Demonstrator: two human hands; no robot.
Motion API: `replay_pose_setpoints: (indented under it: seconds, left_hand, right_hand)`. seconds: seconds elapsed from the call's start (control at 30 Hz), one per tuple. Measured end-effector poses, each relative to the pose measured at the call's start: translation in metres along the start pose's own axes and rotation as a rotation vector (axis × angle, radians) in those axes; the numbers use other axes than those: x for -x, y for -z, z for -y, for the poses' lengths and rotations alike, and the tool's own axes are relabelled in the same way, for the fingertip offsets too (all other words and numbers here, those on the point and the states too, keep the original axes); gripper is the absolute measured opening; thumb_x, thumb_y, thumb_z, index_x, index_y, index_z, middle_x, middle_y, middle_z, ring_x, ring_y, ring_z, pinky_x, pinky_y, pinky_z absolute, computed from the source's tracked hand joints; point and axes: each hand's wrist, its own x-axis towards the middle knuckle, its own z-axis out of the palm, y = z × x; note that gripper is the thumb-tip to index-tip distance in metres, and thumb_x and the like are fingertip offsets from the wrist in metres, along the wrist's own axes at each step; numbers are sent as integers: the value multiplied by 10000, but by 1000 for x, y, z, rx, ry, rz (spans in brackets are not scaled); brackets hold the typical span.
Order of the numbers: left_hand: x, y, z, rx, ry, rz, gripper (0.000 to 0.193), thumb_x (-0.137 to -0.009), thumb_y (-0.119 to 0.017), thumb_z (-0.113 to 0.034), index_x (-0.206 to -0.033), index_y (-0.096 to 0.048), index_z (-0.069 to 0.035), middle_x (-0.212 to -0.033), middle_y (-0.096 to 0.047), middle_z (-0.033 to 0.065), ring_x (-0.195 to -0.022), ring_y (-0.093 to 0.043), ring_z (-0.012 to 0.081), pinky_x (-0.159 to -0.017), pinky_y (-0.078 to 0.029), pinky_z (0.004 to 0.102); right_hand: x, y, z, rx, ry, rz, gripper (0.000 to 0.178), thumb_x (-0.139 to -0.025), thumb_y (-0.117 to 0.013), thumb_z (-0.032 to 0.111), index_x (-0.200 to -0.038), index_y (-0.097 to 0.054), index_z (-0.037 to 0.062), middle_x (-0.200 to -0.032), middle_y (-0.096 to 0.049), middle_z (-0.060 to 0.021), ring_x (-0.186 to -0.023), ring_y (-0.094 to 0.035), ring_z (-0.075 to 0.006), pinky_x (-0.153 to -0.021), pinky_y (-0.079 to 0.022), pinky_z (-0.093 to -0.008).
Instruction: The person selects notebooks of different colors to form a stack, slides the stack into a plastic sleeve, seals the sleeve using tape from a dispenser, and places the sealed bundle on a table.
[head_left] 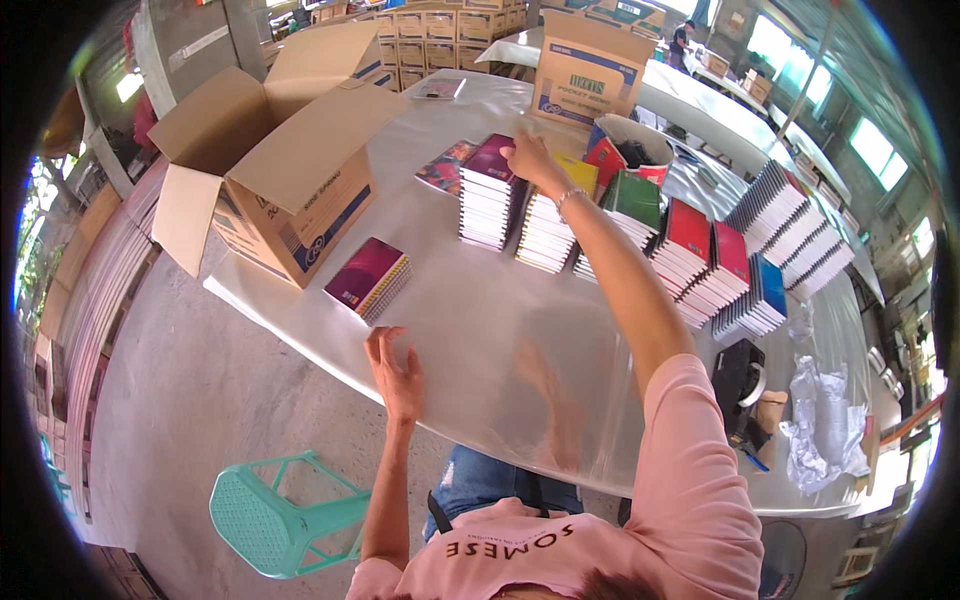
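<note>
My right hand (535, 162) reaches across the table to the top of a tall stack of purple spiral notebooks (487, 200). Its fingers bend at the right edge of the top notebook, with a fingertip on the cover; the far fingers are partly hidden. Close to the table's front edge, my left hand (398, 375) is open, its fingers apart and curved, holding nothing. Just beyond it lies a short stack of purple spiral notebooks (368, 278). Right of the tall stack stand yellow-covered notebooks (548, 232), partly behind my right forearm, and green-covered ones (634, 200).
An open cardboard box (300, 215) stands at the left, flaps spread. Red (690, 230), blue (768, 285) and other notebook stacks line the right. Behind are a smaller box (590, 75) and a round container (650, 150). Crumpled plastic (825, 420) lies right; a green stool (285, 515) is below.
</note>
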Motion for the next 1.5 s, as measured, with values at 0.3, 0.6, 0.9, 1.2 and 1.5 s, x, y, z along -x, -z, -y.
replay_pose_setpoints:
  seconds: [0.3, 0.6, 0.9, 1.2, 1.5]
  left_hand:
    - [-2, 5, 5, 4, -10, -16, 330, -779, -601, 70, -1076, -540, -60, -1111, -521, 120, -1105, -509, 299, -949, -410, 398]
    - [-94, 20, -45, 1555, 747, 552, 491, -940, -571, -428, -1226, -528, -31, -1137, -586, 131, -980, -612, 251, -887, -508, 373]
    - [-77, 27, -68, 1338, 787, 577, 373, -879, -664, -195, -1217, -551, -86, -1091, -645, 65, -979, -655, 185, -869, -559, 348]
    - [-57, 20, -70, 1295, 770, 483, 298, -932, -596, -179, -1200, -527, -70, -1110, -626, 56, -991, -650, 171, -871, -565, 335]
    - [-48, -3, -78, 1455, 802, 503, 326, -946, -586, -248, -1204, -534, -55, -1111, -639, 62, -989, -652, 173, -874, -559, 308]
  right_hand:
    - [-48, -9, 27, 94, -352, 336, 797, -768, -628, 132, -1434, -240, -68, -1217, -575, -290, -1202, -521, -402, -1033, -401, -434]
    - [82, 89, 91, -927, 75, 15, 721, -677, -691, -45, -1343, -441, 74, -1055, -610, -155, -1045, -575, -273, -958, -432, -366]
    - [126, 88, 64, -653, 516, 157, 537, -618, -511, -227, -1034, -662, 78, -971, -582, -124, -1047, -553, -293, -944, -414, -365]
    - [74, 64, -4, 195, 173, 293, 307, -791, -726, 272, -1055, -667, 128, -1101, -637, -168, -1076, -571, -365, -929, -437, -458]
    - [66, 96, -33, -188, 269, 141, 254, -786, -678, 112, -1037, -649, 84, -845, -673, -159, -792, -656, -260, -734, -503, -350]
